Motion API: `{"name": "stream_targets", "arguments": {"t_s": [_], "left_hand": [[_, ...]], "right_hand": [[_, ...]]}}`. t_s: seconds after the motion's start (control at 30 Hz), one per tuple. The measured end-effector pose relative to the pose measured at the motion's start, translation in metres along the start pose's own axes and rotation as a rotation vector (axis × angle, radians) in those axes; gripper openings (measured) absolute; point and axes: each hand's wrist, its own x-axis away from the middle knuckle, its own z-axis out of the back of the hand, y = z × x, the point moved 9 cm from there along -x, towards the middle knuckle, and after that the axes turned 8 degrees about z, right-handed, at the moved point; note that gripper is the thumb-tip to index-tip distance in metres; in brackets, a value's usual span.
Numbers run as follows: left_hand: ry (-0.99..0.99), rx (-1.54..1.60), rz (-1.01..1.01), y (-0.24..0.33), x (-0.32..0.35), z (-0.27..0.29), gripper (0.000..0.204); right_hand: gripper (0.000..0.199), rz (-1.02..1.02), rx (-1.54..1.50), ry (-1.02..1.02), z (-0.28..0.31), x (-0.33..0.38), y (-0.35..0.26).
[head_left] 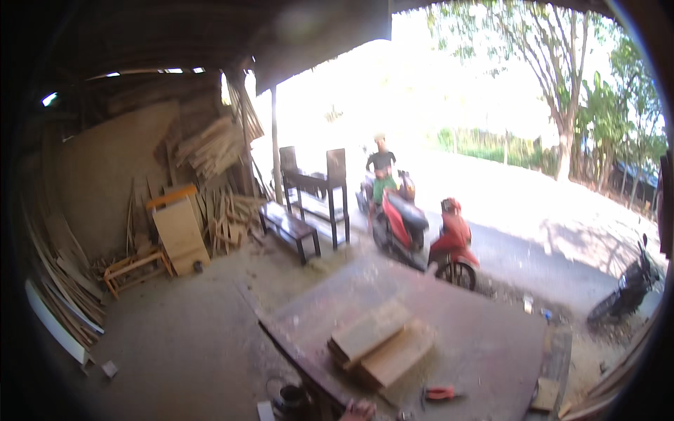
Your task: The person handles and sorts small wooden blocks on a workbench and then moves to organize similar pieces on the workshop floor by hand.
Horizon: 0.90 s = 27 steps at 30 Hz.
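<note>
At the bottom edge my left hand (359,410) shows only in part, its fingers lying on the near edge of a worn brown tabletop (484,316). Nothing can be seen in it. My right hand is out of sight. Just beyond the left hand, wooden boards lie in two short stacks side by side: a left stack (370,331) and a right stack (399,353). To their right are red-handled pliers (442,393), lying flat. A small dark round object (405,415) sits by the lower edge, too cut off to name.
Left of the table a dark container (290,398) stands low. Beyond the table are a dark bench (289,230), a dark wooden frame (316,184), two red motorbikes (400,224) and a person (381,168). Scrap wood (232,217) leans at the left wall; a black motorbike (625,281) stands right.
</note>
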Motion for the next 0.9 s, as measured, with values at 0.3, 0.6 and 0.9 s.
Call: {"name": "stream_targets", "arguments": {"t_s": [0.3,0.6,0.9], "left_hand": [[-0.191,0.52,0.016,0.012,-0.042,0.049,0.094],[-0.24,0.553,0.063,0.012,-0.046,0.045,0.094],[-0.251,0.532,0.053,0.032,-0.092,0.024,0.094]], "right_hand": [[0.105,-0.058,0.018,-0.064,0.038,0.0,0.011],[0.077,-0.032,0.02,0.023,0.052,0.004,0.011],[0.142,-0.074,-0.01,-0.044,0.012,-0.005,0.043]]}}
